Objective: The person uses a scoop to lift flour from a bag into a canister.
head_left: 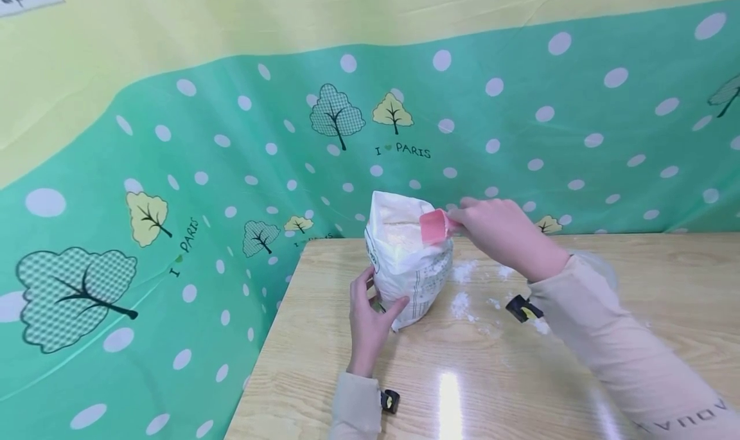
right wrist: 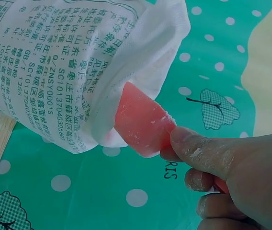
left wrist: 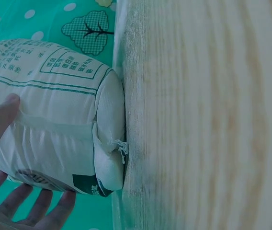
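A white cloth flour bag point(head_left: 424, 292) with green print stands on the table, its open mouth facing up and white flour point(head_left: 403, 237) showing inside. My left hand point(head_left: 370, 318) holds the bag low on its near left side, thumb point(left wrist: 2, 115) on the front and fingers spread round the other side. At the bag's right rim, my right hand point(head_left: 503, 231) grips a pink scoop point(head_left: 433, 227) by its handle. In the right wrist view the scoop's blade point(right wrist: 143, 122) overlaps the edge of the bag's mouth. Flour dusts the right thumb and fingers.
Spilled flour point(head_left: 461, 305) lies in patches on the wooden table point(head_left: 312, 337) right of the bag. A clear rounded container point(head_left: 601, 270) is partly hidden behind the right forearm. Green dotted cloth point(head_left: 277, 189) hangs behind and to the left. Small black devices point(head_left: 523, 308) sit at both wrists.
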{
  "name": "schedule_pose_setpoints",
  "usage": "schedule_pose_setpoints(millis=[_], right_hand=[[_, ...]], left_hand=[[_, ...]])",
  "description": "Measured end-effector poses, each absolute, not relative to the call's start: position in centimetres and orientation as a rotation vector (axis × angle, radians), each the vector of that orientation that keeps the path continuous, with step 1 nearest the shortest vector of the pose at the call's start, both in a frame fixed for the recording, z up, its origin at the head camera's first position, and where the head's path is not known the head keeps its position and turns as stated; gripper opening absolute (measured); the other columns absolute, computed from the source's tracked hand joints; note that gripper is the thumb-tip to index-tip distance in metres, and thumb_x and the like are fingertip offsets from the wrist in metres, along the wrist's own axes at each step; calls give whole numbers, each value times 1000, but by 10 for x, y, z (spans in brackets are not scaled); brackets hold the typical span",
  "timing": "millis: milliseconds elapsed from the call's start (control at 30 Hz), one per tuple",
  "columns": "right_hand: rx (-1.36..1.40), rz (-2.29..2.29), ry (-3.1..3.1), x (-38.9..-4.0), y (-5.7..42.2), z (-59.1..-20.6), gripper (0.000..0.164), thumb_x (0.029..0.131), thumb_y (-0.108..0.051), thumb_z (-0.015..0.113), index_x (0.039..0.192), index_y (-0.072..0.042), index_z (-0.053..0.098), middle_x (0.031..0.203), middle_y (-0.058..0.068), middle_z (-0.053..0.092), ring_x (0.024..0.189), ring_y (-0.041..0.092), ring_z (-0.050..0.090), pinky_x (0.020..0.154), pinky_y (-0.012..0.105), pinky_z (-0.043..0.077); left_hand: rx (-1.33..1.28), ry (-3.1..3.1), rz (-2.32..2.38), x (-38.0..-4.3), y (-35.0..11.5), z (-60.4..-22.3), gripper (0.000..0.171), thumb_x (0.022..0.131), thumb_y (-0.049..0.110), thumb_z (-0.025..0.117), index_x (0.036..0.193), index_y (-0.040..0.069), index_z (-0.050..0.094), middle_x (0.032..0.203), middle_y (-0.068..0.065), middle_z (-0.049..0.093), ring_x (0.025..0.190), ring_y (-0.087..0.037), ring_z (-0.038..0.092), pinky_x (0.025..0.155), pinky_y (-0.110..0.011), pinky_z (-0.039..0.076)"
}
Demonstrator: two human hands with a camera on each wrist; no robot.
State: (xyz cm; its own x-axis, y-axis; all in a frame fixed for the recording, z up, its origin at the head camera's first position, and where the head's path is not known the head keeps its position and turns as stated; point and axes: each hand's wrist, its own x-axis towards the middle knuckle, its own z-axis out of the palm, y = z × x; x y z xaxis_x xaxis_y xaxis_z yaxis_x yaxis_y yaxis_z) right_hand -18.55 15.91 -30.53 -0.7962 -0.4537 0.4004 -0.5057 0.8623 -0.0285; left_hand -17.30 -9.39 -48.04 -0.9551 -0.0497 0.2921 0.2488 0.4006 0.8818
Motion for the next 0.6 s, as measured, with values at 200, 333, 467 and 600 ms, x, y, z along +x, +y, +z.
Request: schedule_pose_setpoints(millis=[200, 333, 467, 600], right_hand=[[715, 132, -2627, -186, 155, -309, 8, 93, -14, 69, 91, -7, 71, 71, 5, 59, 52, 18, 49, 41, 33, 49], [716, 114, -2635, -187, 153, -309, 7, 92, -9, 69, 86, -8, 71, 71, 5, 60, 52, 17, 49, 41, 31, 47], [719, 76, -2623, -188, 151, -310, 10, 88, -1, 71, 84, -11, 73, 72, 5, 61, 53, 18, 51, 41, 32, 47], [734, 30, -2590, -190, 147, -313, 26, 81, 14, 68, 84, -11, 74, 72, 4, 61, 51, 16, 50, 40, 30, 46]], left_hand=[[-177, -2394, -1579, -171, -94, -481, 87, 75, 36, 86, 147, 20, 39, 139, -1, 45, 129, -23, 49, 100, -36, 54], [-180, -2391, -1568, -171, -93, -481, 86, 76, 36, 86, 147, 20, 40, 138, -2, 45, 128, -23, 50, 100, -37, 55], [-174, -2399, -1559, -172, -94, -481, 86, 76, 37, 86, 147, 21, 40, 138, -1, 45, 128, -23, 50, 100, -35, 55], [-173, -2399, -1557, -173, -94, -481, 86, 76, 37, 86, 147, 21, 39, 138, -2, 45, 128, -24, 50, 100, -35, 55]])
